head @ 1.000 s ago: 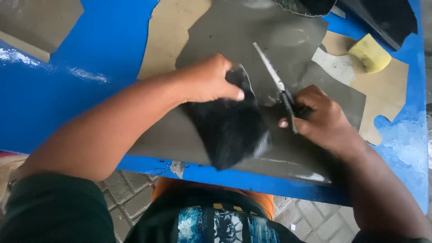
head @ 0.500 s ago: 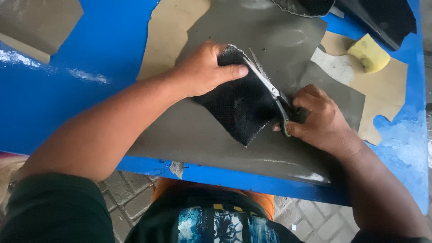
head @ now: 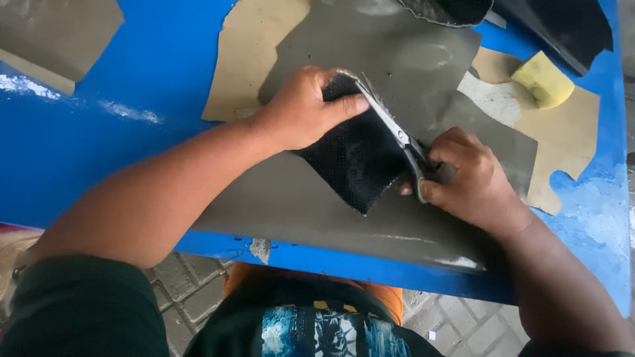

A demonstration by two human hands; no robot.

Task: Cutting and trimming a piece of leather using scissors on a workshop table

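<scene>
My left hand (head: 304,109) pinches the top corner of a black textured piece of material (head: 354,162), thumb on top. My right hand (head: 466,178) grips a pair of scissors (head: 390,122) with grey handles; the blades run along the piece's upper right edge up to my left thumb. Both rest over a large olive-grey sheet (head: 317,198) spread on the blue table (head: 132,152).
A tan sheet (head: 248,53) lies under the grey one at the back. A yellow sponge (head: 542,79) sits at the right on tan offcuts (head: 569,142). Dark material (head: 562,23) lies at the top right, another grey piece (head: 53,33) at the top left. Paving shows below the table edge.
The black piece went from lifted and folded to lying flat. The scissors came down onto its upper right edge and have run along it toward my left thumb.
</scene>
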